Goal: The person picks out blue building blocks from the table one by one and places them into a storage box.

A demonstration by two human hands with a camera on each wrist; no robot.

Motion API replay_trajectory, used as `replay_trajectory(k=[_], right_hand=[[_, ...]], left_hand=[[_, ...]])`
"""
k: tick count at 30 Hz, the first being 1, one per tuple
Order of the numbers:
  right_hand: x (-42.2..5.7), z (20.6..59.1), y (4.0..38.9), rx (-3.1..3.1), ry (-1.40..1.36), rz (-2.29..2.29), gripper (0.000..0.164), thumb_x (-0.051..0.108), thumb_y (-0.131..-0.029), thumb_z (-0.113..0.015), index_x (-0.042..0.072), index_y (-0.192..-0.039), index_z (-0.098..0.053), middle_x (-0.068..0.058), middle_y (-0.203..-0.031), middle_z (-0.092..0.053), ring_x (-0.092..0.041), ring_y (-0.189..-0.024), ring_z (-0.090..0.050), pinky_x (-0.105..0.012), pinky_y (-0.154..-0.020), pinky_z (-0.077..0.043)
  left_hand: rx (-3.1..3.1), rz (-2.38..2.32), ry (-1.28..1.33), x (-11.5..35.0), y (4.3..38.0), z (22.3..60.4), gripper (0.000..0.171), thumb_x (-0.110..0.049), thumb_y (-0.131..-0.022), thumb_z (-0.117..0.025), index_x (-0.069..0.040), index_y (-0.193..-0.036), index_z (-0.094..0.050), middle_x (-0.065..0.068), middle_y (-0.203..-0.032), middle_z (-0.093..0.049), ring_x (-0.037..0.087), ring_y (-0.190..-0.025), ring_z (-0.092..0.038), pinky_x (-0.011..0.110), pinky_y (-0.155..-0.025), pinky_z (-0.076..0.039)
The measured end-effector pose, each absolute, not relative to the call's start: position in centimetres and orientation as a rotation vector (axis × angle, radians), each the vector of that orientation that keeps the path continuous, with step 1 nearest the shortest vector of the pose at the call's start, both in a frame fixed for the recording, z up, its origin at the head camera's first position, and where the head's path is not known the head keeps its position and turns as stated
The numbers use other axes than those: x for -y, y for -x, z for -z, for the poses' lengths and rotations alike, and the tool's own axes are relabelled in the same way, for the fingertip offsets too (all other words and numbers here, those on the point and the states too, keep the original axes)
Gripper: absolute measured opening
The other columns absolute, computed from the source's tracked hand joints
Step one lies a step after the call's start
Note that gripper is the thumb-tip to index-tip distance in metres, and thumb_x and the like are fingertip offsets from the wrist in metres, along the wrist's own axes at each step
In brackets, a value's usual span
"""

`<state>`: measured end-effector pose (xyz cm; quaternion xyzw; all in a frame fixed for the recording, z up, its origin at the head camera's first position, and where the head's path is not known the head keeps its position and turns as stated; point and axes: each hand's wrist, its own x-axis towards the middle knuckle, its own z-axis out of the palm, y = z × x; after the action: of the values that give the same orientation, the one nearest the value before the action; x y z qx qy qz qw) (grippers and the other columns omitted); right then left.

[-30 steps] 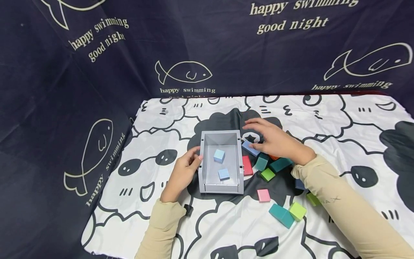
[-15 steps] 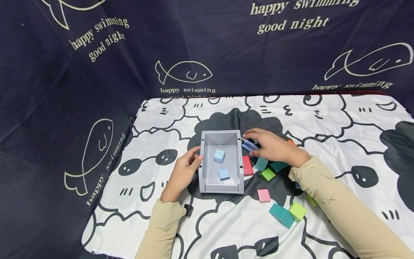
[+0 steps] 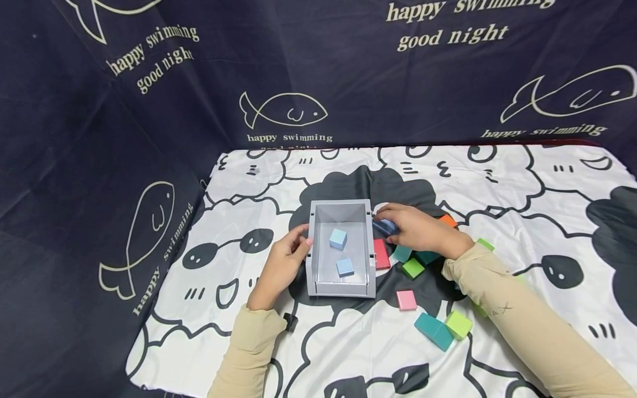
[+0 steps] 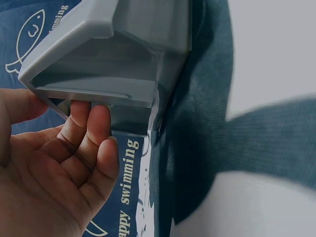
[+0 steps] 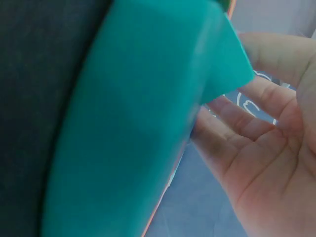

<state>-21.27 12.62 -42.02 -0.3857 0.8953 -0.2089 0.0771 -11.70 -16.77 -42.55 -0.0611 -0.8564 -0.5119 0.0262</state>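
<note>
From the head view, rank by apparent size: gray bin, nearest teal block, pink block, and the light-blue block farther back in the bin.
1. Gray bin
2. Nearest teal block
3. Pink block and farther light-blue block: too alike to rank.

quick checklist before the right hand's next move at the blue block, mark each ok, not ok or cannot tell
1. Left hand holding the gray box: ok, it is at the left wall.
2. Gray box facing up: ok, its open top shows the inside.
3. Room inside: ok, only two light blue blocks lie there, with bare floor around them.
4. Right hand at the blue block: ok, thumb and fingers are on either side.
5. Firm grip on the blue block: cannot tell, the fingertip contact is not clear.
6. Space beside the box's right wall clear: not ok, a red block lies right there.
</note>
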Motion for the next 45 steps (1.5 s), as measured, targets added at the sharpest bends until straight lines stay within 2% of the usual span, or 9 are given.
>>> replay_trajectory(k=[31,37,45], right_hand=[[-12.4,42.46,21.16,-2.75,1.2,0.666,0.038,-0.009,-0.073,-0.065,-0.003,-0.11,-0.066,-0.019,-0.12,-0.059,-0.027,-0.104,-0.055,-0.048,-0.081,-0.052],[-12.38,42.11,20.94,-2.764,1.182,0.665,0.037,-0.008,-0.076,-0.063,-0.003,-0.112,-0.065,-0.02,-0.121,-0.058,-0.027,-0.104,-0.055,-0.048,-0.082,-0.051],[-12.25,41.54,20.44,-2.895,1.052,0.756,0.038,-0.004,-0.077,-0.066,-0.004,-0.114,-0.064,-0.022,-0.122,-0.058,-0.033,-0.105,-0.054,-0.053,-0.086,-0.048]], left_hand=[[2.653,1.547,0.208,16.76,11.68,42.55,0.035,-0.018,-0.097,-0.055,-0.004,-0.129,-0.055,0.006,-0.077,-0.056,0.014,-0.064,-0.05,0.028,-0.056,-0.042],[2.658,1.539,0.209,16.75,11.65,42.47,0.035,-0.018,-0.097,-0.055,-0.004,-0.129,-0.055,0.005,-0.077,-0.056,0.013,-0.064,-0.05,0.028,-0.056,-0.042],[2.66,1.533,0.203,16.77,11.67,42.51,0.034,-0.018,-0.097,-0.055,-0.004,-0.128,-0.056,0.004,-0.076,-0.055,0.013,-0.062,-0.048,0.027,-0.054,-0.04]])
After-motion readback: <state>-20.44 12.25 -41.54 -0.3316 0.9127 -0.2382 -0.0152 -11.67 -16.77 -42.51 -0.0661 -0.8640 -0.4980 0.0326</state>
